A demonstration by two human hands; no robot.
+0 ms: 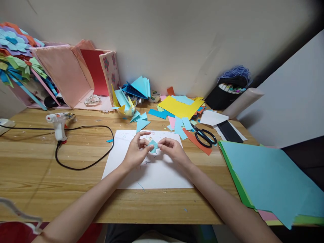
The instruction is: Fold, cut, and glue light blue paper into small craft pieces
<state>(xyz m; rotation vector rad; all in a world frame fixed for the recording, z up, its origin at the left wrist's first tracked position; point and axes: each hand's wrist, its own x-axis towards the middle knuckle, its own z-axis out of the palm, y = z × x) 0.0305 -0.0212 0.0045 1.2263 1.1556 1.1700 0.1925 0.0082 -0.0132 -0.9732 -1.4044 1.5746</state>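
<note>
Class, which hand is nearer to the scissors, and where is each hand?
Right. The right hand is at the right edge of the folded paper, left of the scissors and apart from them; the left hand grips the paper's left side, farther away.

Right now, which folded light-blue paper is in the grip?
The small light-blue piece between left hand and right hand, over the white sheet; other folds lie farther back, untouched.

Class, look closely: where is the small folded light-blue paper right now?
In the head view, the folded paper is just left of centre, between the left hand and the right hand, over the white sheet.
</note>
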